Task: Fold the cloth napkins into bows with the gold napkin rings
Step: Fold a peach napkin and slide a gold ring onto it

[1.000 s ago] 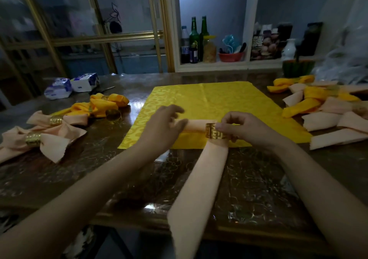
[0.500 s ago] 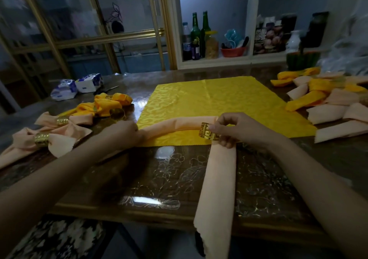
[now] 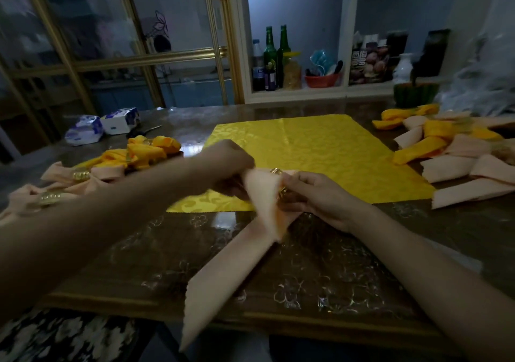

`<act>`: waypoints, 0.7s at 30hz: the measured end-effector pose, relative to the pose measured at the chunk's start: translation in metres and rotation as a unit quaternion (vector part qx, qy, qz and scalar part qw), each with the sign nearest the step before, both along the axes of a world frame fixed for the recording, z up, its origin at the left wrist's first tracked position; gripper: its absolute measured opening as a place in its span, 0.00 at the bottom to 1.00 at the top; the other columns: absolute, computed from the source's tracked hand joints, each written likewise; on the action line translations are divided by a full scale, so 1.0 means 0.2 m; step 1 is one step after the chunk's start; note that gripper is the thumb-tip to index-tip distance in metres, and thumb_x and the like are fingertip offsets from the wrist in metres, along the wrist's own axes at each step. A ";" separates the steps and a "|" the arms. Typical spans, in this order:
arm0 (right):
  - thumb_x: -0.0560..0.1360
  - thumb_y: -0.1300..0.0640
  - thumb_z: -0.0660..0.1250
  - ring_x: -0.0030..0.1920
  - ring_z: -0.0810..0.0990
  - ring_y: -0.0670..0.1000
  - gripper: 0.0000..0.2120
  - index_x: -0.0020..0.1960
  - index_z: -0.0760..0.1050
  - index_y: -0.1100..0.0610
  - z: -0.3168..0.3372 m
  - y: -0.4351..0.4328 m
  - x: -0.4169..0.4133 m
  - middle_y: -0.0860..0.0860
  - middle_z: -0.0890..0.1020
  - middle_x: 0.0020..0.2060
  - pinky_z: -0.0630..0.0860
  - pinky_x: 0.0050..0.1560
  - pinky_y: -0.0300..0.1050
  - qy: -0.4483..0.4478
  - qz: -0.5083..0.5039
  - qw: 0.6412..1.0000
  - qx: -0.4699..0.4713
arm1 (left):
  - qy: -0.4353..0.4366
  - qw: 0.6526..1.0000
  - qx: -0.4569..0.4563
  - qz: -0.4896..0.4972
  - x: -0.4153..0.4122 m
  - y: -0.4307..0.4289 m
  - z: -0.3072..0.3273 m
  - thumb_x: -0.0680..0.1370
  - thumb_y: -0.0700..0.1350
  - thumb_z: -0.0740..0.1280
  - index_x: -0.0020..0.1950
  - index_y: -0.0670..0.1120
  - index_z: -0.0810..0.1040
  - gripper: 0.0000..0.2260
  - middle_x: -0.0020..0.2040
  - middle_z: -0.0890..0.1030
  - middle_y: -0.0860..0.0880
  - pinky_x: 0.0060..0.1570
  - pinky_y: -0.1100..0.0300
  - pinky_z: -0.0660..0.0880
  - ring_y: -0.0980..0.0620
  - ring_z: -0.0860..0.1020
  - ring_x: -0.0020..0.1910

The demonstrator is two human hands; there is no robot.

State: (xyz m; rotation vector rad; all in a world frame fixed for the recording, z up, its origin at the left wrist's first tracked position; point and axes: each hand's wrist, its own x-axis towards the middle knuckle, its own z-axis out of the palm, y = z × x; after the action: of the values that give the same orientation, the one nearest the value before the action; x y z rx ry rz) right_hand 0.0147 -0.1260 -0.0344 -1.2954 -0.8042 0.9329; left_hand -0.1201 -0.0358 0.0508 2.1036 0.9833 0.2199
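A folded peach napkin [image 3: 225,272] runs from the table's front edge up to my hands. Its upper end is bent over in a flap in front of a gold napkin ring [image 3: 280,187]. My left hand [image 3: 231,166] grips that upper end just left of the ring; the hand is blurred. My right hand [image 3: 315,194] pinches the ring, which sits partly hidden behind the flap. Both hands hover over the near edge of a flat yellow napkin [image 3: 312,155].
Finished peach and yellow bows [image 3: 83,175] with gold rings lie at the left. Folded peach and yellow napkins [image 3: 457,164] are piled at the right. Two tissue packs [image 3: 103,126] sit at the back left, a shelf with bottles [image 3: 274,58] behind the table [image 3: 348,278].
My left hand has swung from far out on the left back to the ring, carrying the napkin's end over into a flap. The right hand stayed on the ring.
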 end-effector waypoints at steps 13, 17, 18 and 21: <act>0.80 0.53 0.59 0.32 0.75 0.51 0.12 0.44 0.73 0.60 -0.01 0.04 0.00 0.57 0.75 0.37 0.71 0.36 0.45 0.045 -0.110 0.993 0.009 | -0.063 0.987 0.125 -0.075 0.06 -0.22 -0.36 0.79 0.41 0.61 0.55 0.45 0.77 0.07 0.35 0.78 0.50 0.33 0.63 0.75 0.56 0.76 0.29; 0.80 0.53 0.59 0.29 0.77 0.50 0.13 0.46 0.73 0.63 0.01 0.02 0.00 0.57 0.76 0.33 0.75 0.29 0.41 0.013 -0.161 0.986 0.048 | -0.039 0.976 0.185 -0.108 0.05 -0.21 -0.34 0.78 0.42 0.64 0.58 0.44 0.79 0.10 0.43 0.80 0.48 0.34 0.68 0.68 0.55 0.77 0.40; 0.80 0.53 0.59 0.30 0.77 0.51 0.13 0.47 0.73 0.64 0.01 0.01 0.01 0.57 0.77 0.33 0.75 0.29 0.40 0.020 -0.175 0.982 0.061 | -0.033 0.973 0.200 -0.113 0.05 -0.20 -0.33 0.78 0.42 0.64 0.57 0.44 0.80 0.10 0.46 0.82 0.47 0.34 0.69 0.66 0.55 0.77 0.43; 0.79 0.54 0.61 0.34 0.78 0.53 0.12 0.49 0.73 0.65 0.03 0.00 0.04 0.59 0.78 0.37 0.79 0.33 0.42 0.071 -0.171 0.981 0.064 | -0.016 0.963 0.238 -0.126 0.01 -0.18 -0.30 0.77 0.42 0.64 0.55 0.45 0.82 0.10 0.51 0.83 0.48 0.38 0.68 0.66 0.54 0.78 0.48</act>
State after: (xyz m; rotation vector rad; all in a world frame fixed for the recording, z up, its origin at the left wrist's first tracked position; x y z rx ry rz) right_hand 0.0231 -0.1267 -0.0291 -1.1932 -0.5011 0.6763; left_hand -0.1174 -0.0721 -0.0099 2.6272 0.6761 0.3899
